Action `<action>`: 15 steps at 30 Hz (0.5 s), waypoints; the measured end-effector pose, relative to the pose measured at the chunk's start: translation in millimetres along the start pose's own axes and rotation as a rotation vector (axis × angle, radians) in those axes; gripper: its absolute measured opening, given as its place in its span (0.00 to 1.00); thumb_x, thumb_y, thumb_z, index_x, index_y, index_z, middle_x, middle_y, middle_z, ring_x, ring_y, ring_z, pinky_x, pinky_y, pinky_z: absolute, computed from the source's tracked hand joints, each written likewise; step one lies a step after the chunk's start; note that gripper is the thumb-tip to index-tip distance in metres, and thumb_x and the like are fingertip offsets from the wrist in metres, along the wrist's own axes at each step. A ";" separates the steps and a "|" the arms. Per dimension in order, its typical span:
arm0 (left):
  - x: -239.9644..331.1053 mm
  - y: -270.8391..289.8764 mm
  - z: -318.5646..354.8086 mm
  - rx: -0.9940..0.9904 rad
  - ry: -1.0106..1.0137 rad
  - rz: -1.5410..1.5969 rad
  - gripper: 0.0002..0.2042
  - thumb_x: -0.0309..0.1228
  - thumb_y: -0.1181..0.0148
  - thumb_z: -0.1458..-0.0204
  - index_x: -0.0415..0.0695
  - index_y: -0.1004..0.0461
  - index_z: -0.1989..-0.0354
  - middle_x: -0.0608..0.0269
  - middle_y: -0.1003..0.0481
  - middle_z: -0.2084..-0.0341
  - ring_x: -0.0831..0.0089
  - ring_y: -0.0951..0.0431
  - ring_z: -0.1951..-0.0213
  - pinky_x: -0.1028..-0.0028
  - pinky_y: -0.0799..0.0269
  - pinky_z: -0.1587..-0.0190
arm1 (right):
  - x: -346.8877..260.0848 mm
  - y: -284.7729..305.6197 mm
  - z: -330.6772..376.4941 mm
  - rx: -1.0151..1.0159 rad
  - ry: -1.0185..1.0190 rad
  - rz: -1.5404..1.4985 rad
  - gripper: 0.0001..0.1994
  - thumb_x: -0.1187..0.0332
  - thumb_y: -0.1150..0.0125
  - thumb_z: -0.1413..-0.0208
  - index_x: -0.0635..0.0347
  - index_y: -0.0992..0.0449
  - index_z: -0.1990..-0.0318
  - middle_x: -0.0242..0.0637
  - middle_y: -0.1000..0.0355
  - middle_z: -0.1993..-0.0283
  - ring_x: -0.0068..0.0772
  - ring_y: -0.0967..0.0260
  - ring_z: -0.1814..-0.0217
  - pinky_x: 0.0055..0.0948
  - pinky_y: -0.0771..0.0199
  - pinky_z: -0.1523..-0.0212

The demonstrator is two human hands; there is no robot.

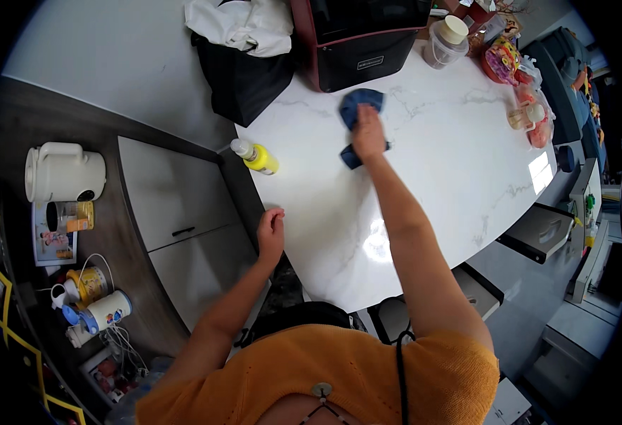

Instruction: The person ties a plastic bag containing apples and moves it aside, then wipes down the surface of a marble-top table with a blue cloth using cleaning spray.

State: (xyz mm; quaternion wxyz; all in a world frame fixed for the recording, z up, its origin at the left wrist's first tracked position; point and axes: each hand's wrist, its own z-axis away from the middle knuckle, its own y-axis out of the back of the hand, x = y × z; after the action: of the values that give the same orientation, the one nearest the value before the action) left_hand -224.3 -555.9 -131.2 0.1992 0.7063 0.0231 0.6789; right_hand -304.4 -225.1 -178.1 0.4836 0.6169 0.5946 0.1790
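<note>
My right hand [369, 134] presses a dark blue cloth [357, 106] against the white marbled table [453, 134], with the arm stretched forward. The cloth is bunched, and parts of it stick out beyond the fingers and below the palm. My left hand [271, 230] hangs at the table's left edge, its fingers curled in and nothing visible in them. Ahead of it, by the same edge, a yellow spray bottle [261, 159] with a pale top appears tilted in this view.
A black-and-red appliance [368, 49] stands at the far edge beside a black bag [244, 85] with white fabric. At far right are a lidded clear tub [444, 46], a baby bottle [526, 116] and plastic bags. A cabinet shelf at left holds a white appliance [66, 173]. Stools [538, 230] stand at right.
</note>
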 end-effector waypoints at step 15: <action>-10.2 -14.0 -5.9 0.086 0.054 0.059 0.06 0.22 0.54 0.48 0.39 0.29 0.65 0.65 0.29 0.74 0.80 0.31 0.70 0.81 0.35 0.66 | -114.2 130.5 177.6 -0.388 0.364 -0.350 0.25 0.82 0.48 0.63 0.59 0.32 0.51 0.41 0.34 0.50 0.43 0.37 0.48 0.34 0.36 0.46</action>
State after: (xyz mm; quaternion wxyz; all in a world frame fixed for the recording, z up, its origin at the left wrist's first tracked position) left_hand -227.4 -544.6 -145.3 0.1478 0.6959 0.0368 0.7018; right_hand -116.0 -374.0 -115.2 0.5014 0.3591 0.7233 0.3107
